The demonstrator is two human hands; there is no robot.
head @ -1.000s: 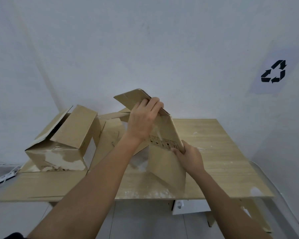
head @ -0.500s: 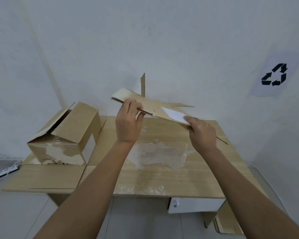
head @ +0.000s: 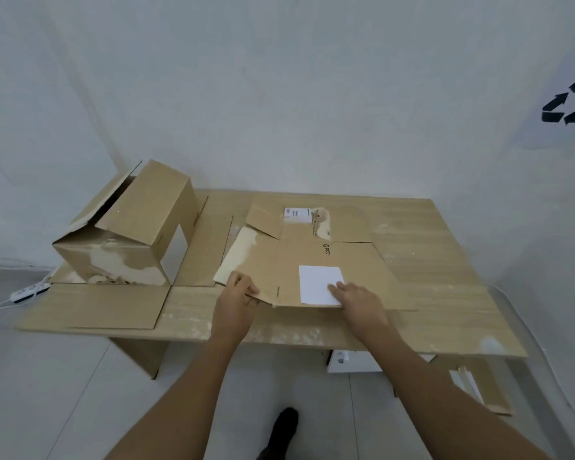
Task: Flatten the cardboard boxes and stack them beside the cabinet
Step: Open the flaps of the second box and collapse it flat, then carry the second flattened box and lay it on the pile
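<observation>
Flattened box: a brown cardboard box pressed flat (head: 316, 260) lies on the pale wood-grain surface (head: 445, 260), its flaps spread toward the wall; half a second earlier it was held in the air above the surface, and a second earlier it still stood folded like a tent.
White label: a blank white rectangular sticker (head: 319, 283) sits on the near panel of the flattened box.
Left hand: the left hand (head: 238, 293) is at the near left corner of the flattened box, its fingers (head: 249, 288) pinching the cardboard edge, thumb beneath; earlier it gripped the raised far edge.
Right hand: the right hand (head: 356, 297) lies palm down on the near edge, its fingers (head: 337, 287) spread flat over the corner of the white label, not curled round anything.
Upright box: a brown cardboard box still assembled (head: 130, 234), with torn pale patches, stands tilted at the left end of the surface, on a flat cardboard sheet (head: 97, 305); unchanged since before.
Wall sign: a black recycling symbol (head: 571, 101) on the right wall.
Floor: a white power strip (head: 30, 291) at left.
</observation>
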